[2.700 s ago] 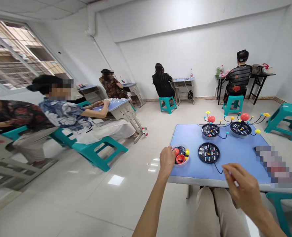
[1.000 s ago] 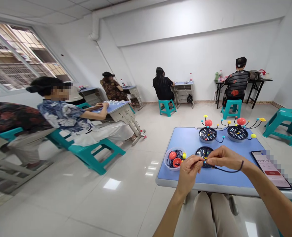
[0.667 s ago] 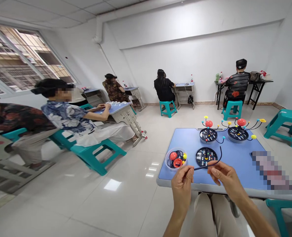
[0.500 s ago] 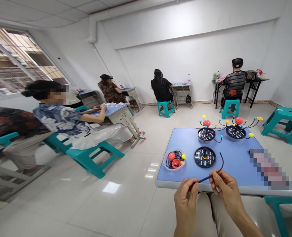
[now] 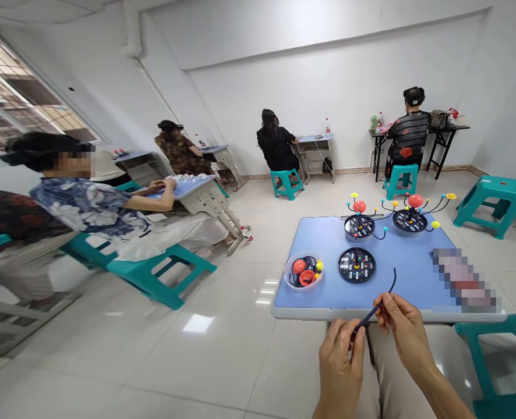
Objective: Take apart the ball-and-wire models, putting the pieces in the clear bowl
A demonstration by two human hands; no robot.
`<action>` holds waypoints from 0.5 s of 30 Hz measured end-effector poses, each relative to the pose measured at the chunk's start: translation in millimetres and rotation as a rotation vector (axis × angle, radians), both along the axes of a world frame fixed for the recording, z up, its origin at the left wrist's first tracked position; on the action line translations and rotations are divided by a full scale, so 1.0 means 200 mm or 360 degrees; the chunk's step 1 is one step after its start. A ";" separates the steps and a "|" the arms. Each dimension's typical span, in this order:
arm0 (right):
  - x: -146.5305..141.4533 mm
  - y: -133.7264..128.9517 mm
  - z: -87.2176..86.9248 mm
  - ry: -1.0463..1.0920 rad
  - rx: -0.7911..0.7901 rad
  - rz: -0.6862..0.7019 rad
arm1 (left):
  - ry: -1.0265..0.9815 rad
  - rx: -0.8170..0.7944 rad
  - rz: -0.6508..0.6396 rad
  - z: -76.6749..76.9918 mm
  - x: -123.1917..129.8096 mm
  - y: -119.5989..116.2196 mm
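Observation:
My left hand (image 5: 342, 355) pinches the lower end of a thin dark curved rod (image 5: 370, 315), in front of the table's near edge. Farther up the same rod, my right hand (image 5: 400, 326) grips it between thumb and fingers, and its curved tip sticks out above. Beyond my hands lies a round black disc base (image 5: 357, 265) with coloured dots, pale labels and a short post at its centre. To its left a clear round tub (image 5: 304, 272) holds red half-shells, yellow balls and dark rods.
Two planet models (image 5: 359, 222) with red balls and curved arms stand at the back of the blue table (image 5: 319, 233). A blurred-out flat object (image 5: 463, 279) lies at the right. Teal stools (image 5: 491, 198) and several people at other desks are around.
The view has shifted, so the table appears slightly higher and farther left. My hands still hold the rod, which now slants more steeply; my left hand sits lower relative to the table.

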State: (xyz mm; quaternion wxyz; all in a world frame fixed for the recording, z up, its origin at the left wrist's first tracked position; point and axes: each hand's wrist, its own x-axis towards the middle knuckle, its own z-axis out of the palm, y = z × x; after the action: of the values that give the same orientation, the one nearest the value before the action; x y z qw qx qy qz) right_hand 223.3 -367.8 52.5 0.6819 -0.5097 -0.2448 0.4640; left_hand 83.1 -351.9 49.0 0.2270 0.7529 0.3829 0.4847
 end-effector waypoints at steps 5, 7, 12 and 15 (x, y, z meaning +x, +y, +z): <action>-0.01 0.01 0.00 0.0010 -0.0069 -0.0146 | 0.0080 0.0257 0.0049 -0.03 0.02 -0.04; -0.01 0.01 0.01 0.0011 -0.0086 -0.0218 | 0.0097 0.0364 0.0085 -0.04 0.03 -0.06; -0.06 0.01 0.03 -0.0048 -0.0059 -0.0383 | 0.0094 0.0494 0.0153 -0.03 0.08 -0.08; -0.05 0.05 0.03 -0.0042 -0.0041 -0.0432 | 0.0104 0.0574 0.0194 -0.03 0.09 -0.08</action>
State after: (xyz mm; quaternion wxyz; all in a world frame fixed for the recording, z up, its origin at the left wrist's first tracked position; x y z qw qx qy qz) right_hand 213.8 -358.1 58.3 0.7285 -0.5530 -0.1765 0.3638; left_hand 101.3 -368.8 43.9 0.0460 0.7721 0.3419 0.5337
